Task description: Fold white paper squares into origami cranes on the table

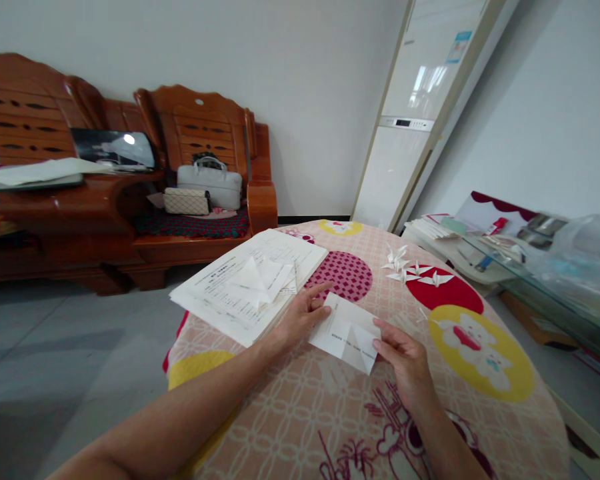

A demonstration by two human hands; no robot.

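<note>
A folded sheet of white paper (pixel 337 327) with some printed text lies just over the patterned tablecloth, between my two hands. My left hand (pixel 305 311) holds its upper left edge between thumb and fingers. At its right corner, my right hand (pixel 403 353) pinches the paper with thumb and forefinger. A lighter triangular flap shows on its lower right part. To the left, a stack of printed sheets (pixel 220 293) carries more folded paper pieces (pixel 260 280). Several folded paper cranes (pixel 435 279) stand together on the far right part of the table.
The round table is covered by a pink patterned tablecloth (pixel 290 420). Behind it stand a wooden armchair (pixel 200 133) with bags (pixel 210 185) and a tall white air conditioner (pixel 405 147). At right, a glass-topped stand (pixel 545 280) holds papers and a plastic bag (pixel 580 247).
</note>
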